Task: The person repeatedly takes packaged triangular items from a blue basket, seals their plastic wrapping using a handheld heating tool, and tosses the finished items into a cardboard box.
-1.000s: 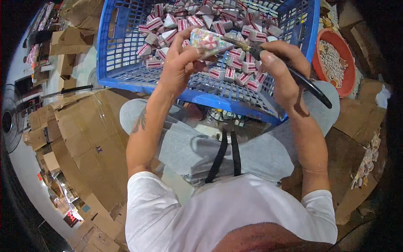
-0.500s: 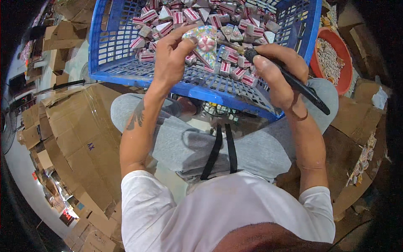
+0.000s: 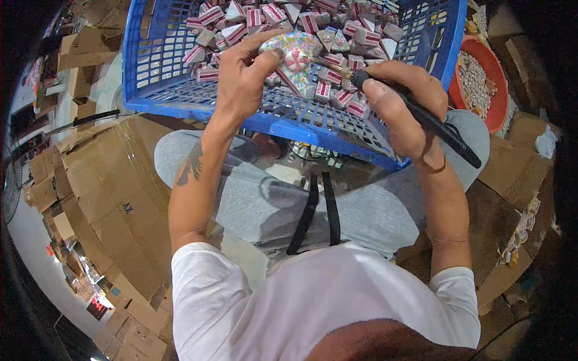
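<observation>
My left hand [image 3: 241, 81] pinches a toy cake slice [image 3: 283, 45], a wedge covered in multicoloured sprinkles with a pink-and-white swirl on top. Its fingers hold the wedge's left side above the basket. My right hand [image 3: 406, 99] is wrapped round a black-handled tool [image 3: 460, 150] that resembles a soldering iron. The thin metal tip points left, right beside the swirl; whether it touches cannot be made out. Beneath both hands, a blue plastic basket [image 3: 259, 122] contains many small wedges [image 3: 274, 13] with pink-and-white striped sides.
The basket stands just beyond my knees. To its right is a red tub [image 3: 504, 102] full of small pale pieces. Flattened cardboard [image 3: 102, 180] lies to my left, and more cardboard [image 3: 515, 171] is at my right. A clear plastic scrap [image 3: 546, 141] rests there.
The view has shifted slightly, and the basket's contents sit a little higher in it. Both hands keep their grips, with the tool tip still beside the swirl.
</observation>
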Action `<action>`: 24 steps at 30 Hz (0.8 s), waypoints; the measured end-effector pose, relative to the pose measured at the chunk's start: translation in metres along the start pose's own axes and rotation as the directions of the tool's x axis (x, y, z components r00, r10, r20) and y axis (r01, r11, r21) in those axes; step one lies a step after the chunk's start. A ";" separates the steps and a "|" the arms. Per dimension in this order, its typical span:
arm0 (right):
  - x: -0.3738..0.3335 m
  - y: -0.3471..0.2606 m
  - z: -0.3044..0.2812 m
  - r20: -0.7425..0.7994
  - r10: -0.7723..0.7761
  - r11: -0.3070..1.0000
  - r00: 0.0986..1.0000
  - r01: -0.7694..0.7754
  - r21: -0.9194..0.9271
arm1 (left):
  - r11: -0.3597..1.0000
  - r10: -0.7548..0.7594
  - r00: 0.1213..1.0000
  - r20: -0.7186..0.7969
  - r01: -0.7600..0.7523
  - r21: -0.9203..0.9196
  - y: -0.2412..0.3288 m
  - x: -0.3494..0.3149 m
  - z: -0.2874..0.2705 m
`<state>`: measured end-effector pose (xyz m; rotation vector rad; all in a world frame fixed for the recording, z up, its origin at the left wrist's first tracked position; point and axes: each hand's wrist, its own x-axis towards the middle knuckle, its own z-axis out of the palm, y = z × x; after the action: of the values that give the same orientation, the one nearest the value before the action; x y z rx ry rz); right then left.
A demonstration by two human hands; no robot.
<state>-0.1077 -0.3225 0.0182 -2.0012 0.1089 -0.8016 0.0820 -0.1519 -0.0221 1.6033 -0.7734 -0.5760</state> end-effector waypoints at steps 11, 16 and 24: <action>0.001 -0.004 -0.001 0.039 0.091 0.996 0.995 -0.091 -0.004 | 0.990 0.065 0.998 -0.001 -0.064 0.128 -0.006 -0.001 -0.004; 0.000 -0.006 0.000 0.037 0.093 0.996 0.995 -0.093 -0.009 | 0.983 0.067 0.998 -0.009 -0.065 0.172 -0.003 -0.001 -0.003; -0.002 -0.008 0.001 0.015 0.138 0.990 0.990 -0.137 -0.024 | 0.973 0.077 0.997 -0.012 -0.073 0.219 -0.005 -0.003 -0.002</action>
<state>-0.1107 -0.3162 0.0233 -1.9981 0.2448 -0.6977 0.0820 -0.1480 -0.0266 1.7698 -0.9029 -0.4305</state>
